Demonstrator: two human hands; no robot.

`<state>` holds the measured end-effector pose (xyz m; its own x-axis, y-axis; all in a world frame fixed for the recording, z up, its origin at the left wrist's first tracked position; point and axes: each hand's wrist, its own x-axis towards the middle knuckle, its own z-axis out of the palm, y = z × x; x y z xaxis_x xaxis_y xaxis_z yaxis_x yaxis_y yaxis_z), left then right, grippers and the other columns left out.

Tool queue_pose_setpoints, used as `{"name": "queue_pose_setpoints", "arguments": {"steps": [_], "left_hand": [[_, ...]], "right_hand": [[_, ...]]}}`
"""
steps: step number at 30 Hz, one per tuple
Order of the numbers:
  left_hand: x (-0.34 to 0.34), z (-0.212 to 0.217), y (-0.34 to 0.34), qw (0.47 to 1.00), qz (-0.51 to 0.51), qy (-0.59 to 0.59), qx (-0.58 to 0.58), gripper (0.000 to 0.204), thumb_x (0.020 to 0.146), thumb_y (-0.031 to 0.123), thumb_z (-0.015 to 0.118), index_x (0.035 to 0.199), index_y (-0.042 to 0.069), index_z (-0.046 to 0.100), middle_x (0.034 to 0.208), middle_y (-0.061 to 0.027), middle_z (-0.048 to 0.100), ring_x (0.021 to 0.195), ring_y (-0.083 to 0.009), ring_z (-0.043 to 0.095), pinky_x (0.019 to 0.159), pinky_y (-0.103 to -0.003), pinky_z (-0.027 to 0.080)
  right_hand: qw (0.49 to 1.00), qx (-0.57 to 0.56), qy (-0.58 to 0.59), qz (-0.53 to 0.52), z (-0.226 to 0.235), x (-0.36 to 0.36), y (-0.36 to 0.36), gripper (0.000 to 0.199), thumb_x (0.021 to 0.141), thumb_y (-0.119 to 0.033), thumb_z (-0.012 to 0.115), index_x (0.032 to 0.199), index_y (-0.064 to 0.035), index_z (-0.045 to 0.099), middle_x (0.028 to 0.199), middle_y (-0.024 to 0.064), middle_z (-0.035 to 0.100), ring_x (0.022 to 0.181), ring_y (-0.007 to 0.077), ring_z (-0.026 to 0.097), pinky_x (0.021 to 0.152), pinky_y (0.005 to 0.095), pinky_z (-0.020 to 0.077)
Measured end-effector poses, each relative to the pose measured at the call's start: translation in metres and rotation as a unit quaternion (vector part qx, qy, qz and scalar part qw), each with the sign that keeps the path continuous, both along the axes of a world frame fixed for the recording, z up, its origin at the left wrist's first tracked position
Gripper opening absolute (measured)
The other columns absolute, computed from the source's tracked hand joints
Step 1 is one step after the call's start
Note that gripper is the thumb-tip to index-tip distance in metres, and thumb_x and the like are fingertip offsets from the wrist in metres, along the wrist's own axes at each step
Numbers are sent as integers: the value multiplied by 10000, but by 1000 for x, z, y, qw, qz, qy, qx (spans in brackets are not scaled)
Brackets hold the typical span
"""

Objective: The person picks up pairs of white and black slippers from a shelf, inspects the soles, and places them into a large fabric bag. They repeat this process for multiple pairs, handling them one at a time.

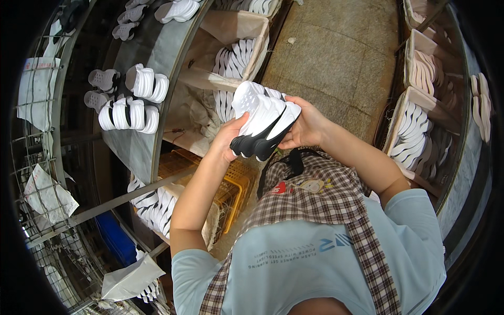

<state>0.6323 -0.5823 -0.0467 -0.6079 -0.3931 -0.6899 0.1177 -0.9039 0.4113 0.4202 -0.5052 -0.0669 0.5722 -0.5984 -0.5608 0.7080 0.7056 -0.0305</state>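
Between my two hands is a small stack of shoe soles (pixel 257 118), held up in front of my apron. They are white on top with perforated inner faces, and black ones lie at the lower side. My left hand (pixel 229 137) is closed on the left edge of the stack, thumb on top. The right hand (pixel 305 126) grips the opposite end, fingers curled under it. Part of the stack's underside is hidden by the hands.
To the left, a grey table (pixel 142 149) bears piles of white and black soles (pixel 128 114). Cloth-lined bins (pixel 231 26) of soles stand beyond it, above a yellow crate (pixel 239 184). More lined bins (pixel 415 94) line the right side. A stone-tiled floor (pixel 336 52) runs between them.
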Motion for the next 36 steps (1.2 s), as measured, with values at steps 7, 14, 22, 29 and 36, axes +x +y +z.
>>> {"name": "queue_pose_setpoints", "arguments": {"steps": [7, 14, 22, 29, 36], "left_hand": [[-3, 10, 14, 984, 30, -79, -157, 507, 941, 154, 515, 1373, 30, 281, 1288, -158, 476, 1127, -266, 540, 899, -389, 503], [8, 24, 6, 941, 58, 34, -331, 627, 920, 276, 564, 1409, 51, 242, 1372, -112, 395, 1256, -259, 407, 1033, -414, 357], [6, 26, -2, 921, 90, 45, -377, 666, 935, 398, 509, 1419, 37, 228, 1408, -82, 355, 1275, -252, 370, 1041, -414, 338], [5, 25, -6, 918, 102, 80, -375, 619, 927, 311, 558, 1399, 26, 276, 1382, -91, 388, 1248, -242, 407, 1022, -398, 364], [5, 31, -8, 913, 126, 30, -386, 570, 876, 80, 601, 1371, -2, 331, 1344, -120, 444, 1211, -248, 460, 993, -378, 405]], "right_hand": [[990, -109, 85, -26, 14, 6, -5, 606, 896, -482, 417, 1341, -72, 390, 1355, 190, 409, 1249, 319, 408, 1002, 497, 345], [893, -397, 180, -110, 48, 5, -8, 749, 922, -317, 461, 1460, -29, 26, 1456, 184, 243, 1328, 260, 314, 1074, 395, 301], [864, -442, 194, -144, 64, 9, -12, 728, 910, -208, 487, 1458, 13, 62, 1465, 171, 233, 1334, 244, 271, 1080, 339, 250], [774, -500, 372, -108, 58, 0, -11, 723, 876, -288, 566, 1420, 41, 221, 1383, 209, 306, 1269, 295, 327, 1073, 386, 245], [768, -521, 358, -104, 50, -7, -9, 807, 787, -290, 717, 1396, 21, 289, 1335, 192, 319, 1283, 297, 306, 1080, 394, 241]]}}
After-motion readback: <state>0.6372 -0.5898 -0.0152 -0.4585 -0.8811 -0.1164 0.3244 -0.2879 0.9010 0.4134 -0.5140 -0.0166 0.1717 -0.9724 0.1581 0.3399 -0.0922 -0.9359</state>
